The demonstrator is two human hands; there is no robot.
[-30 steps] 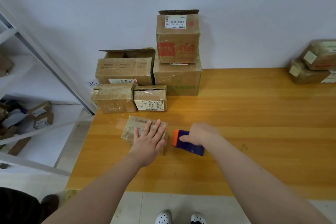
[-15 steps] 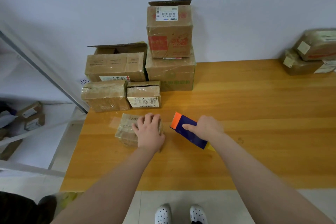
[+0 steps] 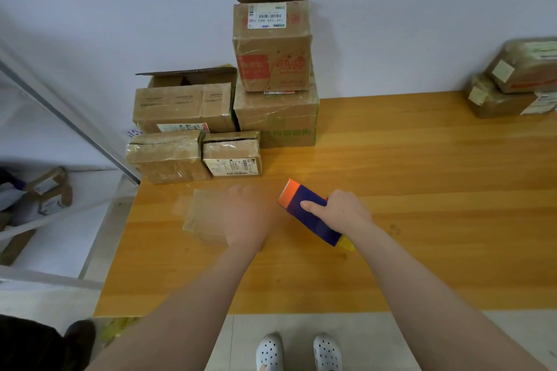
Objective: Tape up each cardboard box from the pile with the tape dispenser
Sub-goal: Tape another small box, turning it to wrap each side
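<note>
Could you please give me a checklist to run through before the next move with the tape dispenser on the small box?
1. Small box lies flat on the table, in front of the pile: ok.
2. Left hand steadies the box: it is on top of the box, but it is blurred, so the hold is cannot tell.
3. Right hand grips the tape dispenser: ok.
4. The dispenser's orange toothed end is on the box: not ok, it sits to the right of the left hand.
5. A free tape end is ready to stick: cannot tell, none shows.
</note>
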